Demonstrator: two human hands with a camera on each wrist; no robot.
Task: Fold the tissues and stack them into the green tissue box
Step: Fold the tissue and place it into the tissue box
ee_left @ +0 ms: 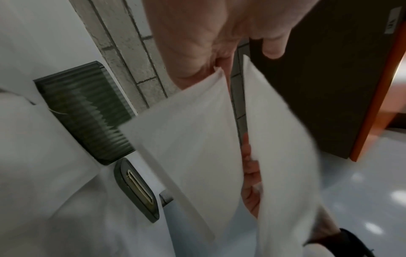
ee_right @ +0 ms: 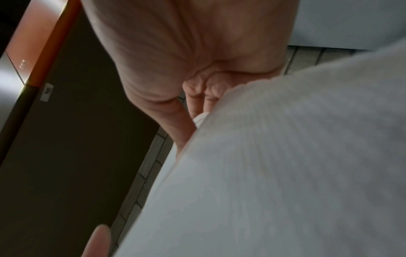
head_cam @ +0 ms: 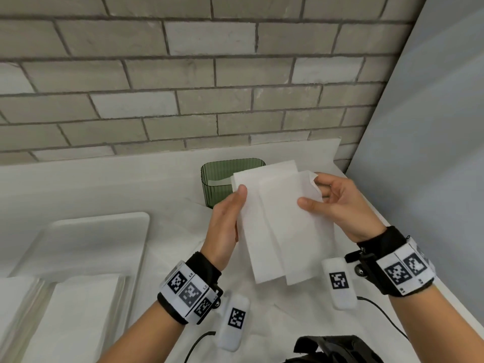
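Both hands hold folded white tissues up in the air in front of the green ribbed tissue box. My left hand grips the left folded tissue along its left edge, thumb on the front. The right hand pinches a second folded tissue near its upper right corner; this sheet overlaps the first. From the left wrist view the two tissues hang side by side with a narrow gap, and the green box lies beyond. The right wrist view is mostly filled by tissue.
A clear tray with flat white tissues sits at the front left beside a white tray. More white sheets cover the counter. A brick wall stands close behind, a grey panel on the right.
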